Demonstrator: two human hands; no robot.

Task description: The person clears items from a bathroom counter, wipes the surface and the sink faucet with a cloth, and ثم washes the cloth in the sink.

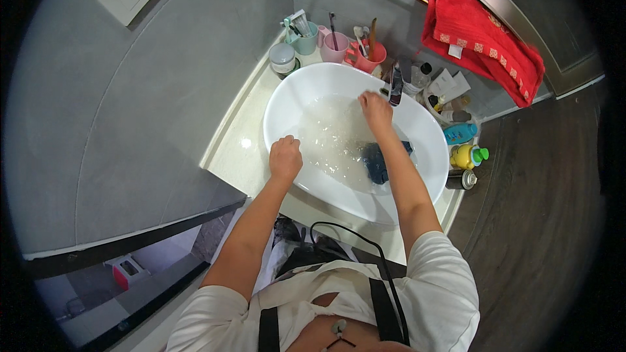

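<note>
A white oval basin (277,114) holds cloudy water (326,140) with bright glints on it. Dark blue cloth (375,163) lies bunched in the water on the right side, partly covered by my right forearm. My left hand (285,158) is closed in a fist over the basin's left rim; nothing shows sticking out of it. Over the far part of the basin, just left of the dark tap (396,85), is my right hand (376,111). Its fingers are curled closed, and nothing is visible in them.
Behind the basin stand a teal cup (305,42), a pink cup (334,49), a coral cup (369,58) and a lidded jar (283,58). Bottles, including a yellow one (464,156), line the right edge. A red towel (479,36) hangs above. A black cable (365,238) runs down my front.
</note>
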